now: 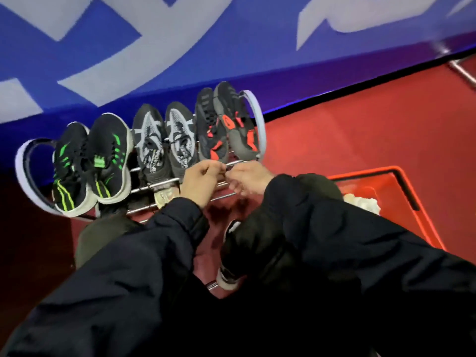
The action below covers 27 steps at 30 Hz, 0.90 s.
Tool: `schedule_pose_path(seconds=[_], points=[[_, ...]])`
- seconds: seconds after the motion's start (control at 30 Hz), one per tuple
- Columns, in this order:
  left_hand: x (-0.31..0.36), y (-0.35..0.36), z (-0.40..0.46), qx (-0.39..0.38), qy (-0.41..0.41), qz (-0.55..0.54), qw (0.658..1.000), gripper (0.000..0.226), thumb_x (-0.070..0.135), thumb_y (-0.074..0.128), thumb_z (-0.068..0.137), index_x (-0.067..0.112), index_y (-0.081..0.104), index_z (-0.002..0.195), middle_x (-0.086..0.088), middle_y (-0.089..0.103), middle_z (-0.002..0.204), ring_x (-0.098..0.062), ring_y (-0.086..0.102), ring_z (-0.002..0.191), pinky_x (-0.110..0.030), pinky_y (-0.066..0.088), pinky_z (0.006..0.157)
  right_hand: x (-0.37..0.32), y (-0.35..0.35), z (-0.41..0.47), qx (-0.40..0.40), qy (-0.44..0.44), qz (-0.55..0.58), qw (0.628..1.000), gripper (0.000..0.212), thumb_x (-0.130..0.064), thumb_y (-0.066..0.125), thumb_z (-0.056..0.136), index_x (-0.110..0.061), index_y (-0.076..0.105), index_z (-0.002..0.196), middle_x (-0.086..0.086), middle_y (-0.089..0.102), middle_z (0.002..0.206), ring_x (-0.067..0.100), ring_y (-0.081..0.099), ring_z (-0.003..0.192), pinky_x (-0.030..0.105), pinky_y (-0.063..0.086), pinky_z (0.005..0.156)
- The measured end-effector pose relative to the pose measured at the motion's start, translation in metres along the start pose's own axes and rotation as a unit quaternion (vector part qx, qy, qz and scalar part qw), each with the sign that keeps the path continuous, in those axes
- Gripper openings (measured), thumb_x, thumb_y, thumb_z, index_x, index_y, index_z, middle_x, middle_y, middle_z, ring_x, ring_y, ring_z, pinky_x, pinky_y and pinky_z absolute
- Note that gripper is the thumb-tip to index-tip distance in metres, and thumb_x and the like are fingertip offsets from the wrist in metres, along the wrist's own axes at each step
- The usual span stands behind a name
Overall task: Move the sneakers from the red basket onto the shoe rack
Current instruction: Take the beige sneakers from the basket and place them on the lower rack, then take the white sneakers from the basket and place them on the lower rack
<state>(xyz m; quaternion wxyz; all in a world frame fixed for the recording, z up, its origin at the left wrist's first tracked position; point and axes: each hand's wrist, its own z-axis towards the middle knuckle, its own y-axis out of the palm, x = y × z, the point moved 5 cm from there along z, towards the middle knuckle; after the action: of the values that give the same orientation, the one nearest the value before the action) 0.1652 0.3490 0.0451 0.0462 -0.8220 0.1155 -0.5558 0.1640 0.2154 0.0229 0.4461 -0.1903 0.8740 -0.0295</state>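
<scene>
Six sneakers are seen in three pairs on the top tier of the shoe rack (164, 182): a green-striped pair (90, 163), a grey-patterned pair (164, 140) and a red-accented pair (224, 124). The left hand (199, 180) and right hand (248, 176) are held together at the front rail, fingers curled; whether anything is gripped cannot be told. The red basket (409, 191) is placed at the right.
</scene>
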Motion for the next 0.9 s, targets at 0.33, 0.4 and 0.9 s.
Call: schedule_pose_path(seconds=[0.33, 0.4, 0.9], points=[[0.076, 0.172, -0.009, -0.139, 0.091, 0.033, 0.986, 0.018, 0.015, 0.054, 0.097, 0.023, 0.065, 0.085, -0.001, 0.068, 0.088, -0.011, 0.065, 0.074, -0.025, 0.047, 0.066, 0.071, -0.202, -0.095, 0.193, -0.079, 0.177, 0.962, 0.026, -0.013, 0.053, 0.099, -0.015, 0.057, 0.073, 0.003, 0.058, 0.066, 0.006, 0.050, 0.044, 0.021, 0.037, 0.047], [0.071, 0.210, -0.014, -0.177, 0.085, 0.058, 0.979, 0.018, 0.014, 0.053, 0.098, 0.023, 0.064, 0.086, -0.001, 0.067, 0.090, -0.012, 0.065, 0.075, -0.028, 0.047, 0.070, 0.122, -0.255, -0.121, 0.285, -0.044, 0.235, 0.928, 0.025, -0.012, 0.052, 0.099, -0.016, 0.056, 0.075, 0.005, 0.058, 0.067, 0.008, 0.050, 0.043, 0.022, 0.037, 0.050], [0.022, 0.285, -0.035, -0.252, 0.122, 0.203, 0.938, 0.016, 0.042, 0.060, 0.085, 0.031, 0.067, 0.094, -0.002, 0.072, 0.098, -0.007, 0.061, 0.088, -0.030, 0.047, 0.091, 0.480, -0.234, -0.156, 0.365, 0.331, 0.259, 0.831, 0.055, -0.019, 0.069, 0.085, -0.010, 0.049, 0.135, 0.008, 0.057, 0.122, 0.030, 0.058, 0.119, 0.037, 0.049, 0.100]])
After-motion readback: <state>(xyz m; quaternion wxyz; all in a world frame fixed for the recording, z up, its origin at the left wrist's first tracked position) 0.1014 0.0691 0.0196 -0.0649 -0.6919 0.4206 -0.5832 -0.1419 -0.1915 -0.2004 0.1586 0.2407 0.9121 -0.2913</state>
